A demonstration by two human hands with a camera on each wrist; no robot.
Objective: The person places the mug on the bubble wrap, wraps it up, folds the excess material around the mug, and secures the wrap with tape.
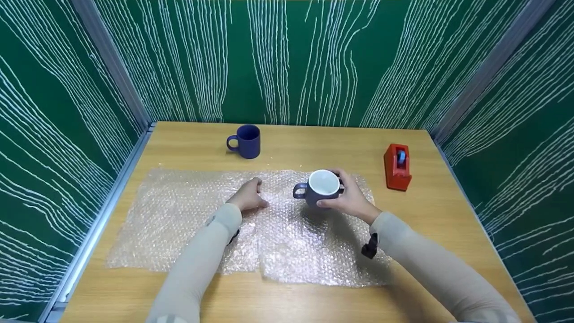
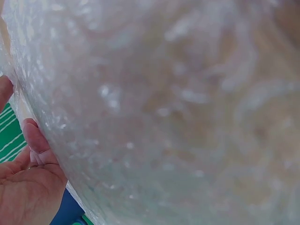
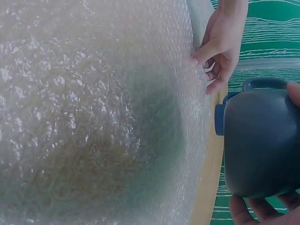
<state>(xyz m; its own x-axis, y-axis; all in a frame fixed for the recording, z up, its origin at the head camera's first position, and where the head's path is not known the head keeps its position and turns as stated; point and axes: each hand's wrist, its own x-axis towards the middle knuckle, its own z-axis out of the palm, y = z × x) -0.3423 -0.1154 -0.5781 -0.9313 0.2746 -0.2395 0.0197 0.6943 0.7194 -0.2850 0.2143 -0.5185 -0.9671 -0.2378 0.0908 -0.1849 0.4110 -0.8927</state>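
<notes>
Positioning, seemingly, the white-lined gray mug (image 1: 322, 188) above the bubble wrap (image 1: 291, 242), we've right hand (image 1: 352, 197) fingers curled round it, left hand (image 1: 247, 196) fingers relaxed, empty; next move likely calls for level lowering.

Dark mug (image 1: 322, 190), white inside; green wall (image 1: 299, 58), white-striped.

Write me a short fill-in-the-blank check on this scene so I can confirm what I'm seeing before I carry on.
1. The person's ____ hand holds the white-lined mug.
2. In the head view, the blue mug has its handle on its ____ side.
3. The tape dispenser is coloured ____.
4. The left hand is over transparent ____ wrap.

Missing words: right; left; red; bubble.
</notes>
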